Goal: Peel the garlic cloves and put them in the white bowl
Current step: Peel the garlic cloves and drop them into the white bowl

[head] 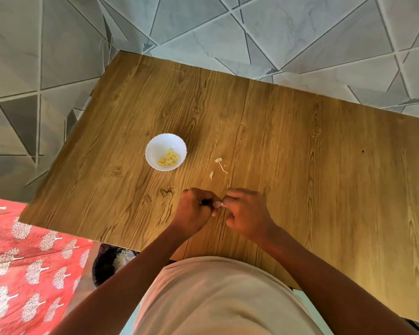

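The person is peeling a clove (217, 204) right now. It looks like the skin is coming off, so this is the peeling step, not the dropping step.

The left hand (194, 210) and the right hand (247, 212) meet just above the table (300, 146), near its front edge. Both hands have their fingers curled in tight. The fingertips of both pinch the small pale clove between them. The clove is mostly hidden, so I cannot tell how much skin is left on it.

The bowl (166, 151) sits on the table, up and to the left of the hands. Peeled cloves (169, 158) already lie inside it. Some skin bits (219, 163) lie on the table, between the bowl and the hands.

Next, I think the fingers must pull off the last skin. Then one hand must carry the clove over to the bowl and let go.
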The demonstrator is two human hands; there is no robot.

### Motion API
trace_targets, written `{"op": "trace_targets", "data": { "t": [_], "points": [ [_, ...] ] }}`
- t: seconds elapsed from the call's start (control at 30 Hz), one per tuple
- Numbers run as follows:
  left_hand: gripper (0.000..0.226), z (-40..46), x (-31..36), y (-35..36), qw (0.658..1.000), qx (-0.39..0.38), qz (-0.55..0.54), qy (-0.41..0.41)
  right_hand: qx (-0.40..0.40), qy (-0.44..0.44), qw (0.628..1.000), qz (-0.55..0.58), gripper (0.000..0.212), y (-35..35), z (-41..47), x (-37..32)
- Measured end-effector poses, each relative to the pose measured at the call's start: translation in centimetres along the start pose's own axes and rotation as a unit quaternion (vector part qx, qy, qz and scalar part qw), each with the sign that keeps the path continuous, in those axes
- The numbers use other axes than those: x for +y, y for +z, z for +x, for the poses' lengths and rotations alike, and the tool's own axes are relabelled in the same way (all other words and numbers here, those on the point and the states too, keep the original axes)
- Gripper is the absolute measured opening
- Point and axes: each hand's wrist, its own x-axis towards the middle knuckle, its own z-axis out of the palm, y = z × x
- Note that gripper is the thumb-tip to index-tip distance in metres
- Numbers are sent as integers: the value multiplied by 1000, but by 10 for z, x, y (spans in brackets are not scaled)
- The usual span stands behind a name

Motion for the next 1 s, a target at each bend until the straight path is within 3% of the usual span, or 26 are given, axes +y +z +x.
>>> {"op": "trace_targets", "data": {
  "t": [0.07, 0.13, 0.3, 0.37, 0.4, 0.43, 0.5, 0.53, 0.57, 0.67, 0.73, 0.8, 0.9, 1.0],
  "points": [
    [24, -5, 4, 0, 998, 21, 14, 56, 0, 65, 994, 89, 22, 0, 3, 3],
    [27, -8, 6, -1, 992, 34, 43, 111, -23, 182, 958, 219, 20, -3, 7, 5],
    [35, -11, -2, 0, 946, 24, 187, 264, -145, 453, 756, 449, 19, -18, 17, 4],
    [32, -12, -1, 4, 936, 24, 211, 280, -176, 494, 710, 469, 23, -20, 14, 5],
    [29, -13, 2, 6, 947, 29, 192, 255, -169, 487, 718, 468, 23, -19, 11, 5],
    [26, -14, 6, 9, 965, 39, 157, 208, -143, 455, 759, 444, 22, -16, 7, 5],
    [23, -16, 16, 16, 992, 57, 74, 82, -61, 295, 901, 312, 18, -8, -3, 8],
    [23, -18, 21, 19, 998, 57, 36, 10, -29, 211, 946, 244, 18, -4, -9, 10],
    [25, -18, 26, 20, 997, 50, -4, -65, -16, 156, 967, 200, 20, -1, -13, 10],
    [29, -11, 33, 17, 961, -11, -119, -251, -6, 22, 990, 142, 19, -2, -19, 11],
    [31, -10, 30, 12, 935, -72, -173, -301, 4, -37, 994, 102, 16, 0, -23, 11],
    [37, -10, 24, 6, 920, -92, -219, -313, 20, -45, 995, 89, 15, 4, -24, 14],
    [26, -13, 22, 3, 922, -54, -237, -303, 31, -26, 995, 89, 16, 7, -20, 9],
    [21, -22, 15, 4, 949, 7, -210, -235, 49, 93, 978, 179, 18, 9, -10, -2]
  ]
}}
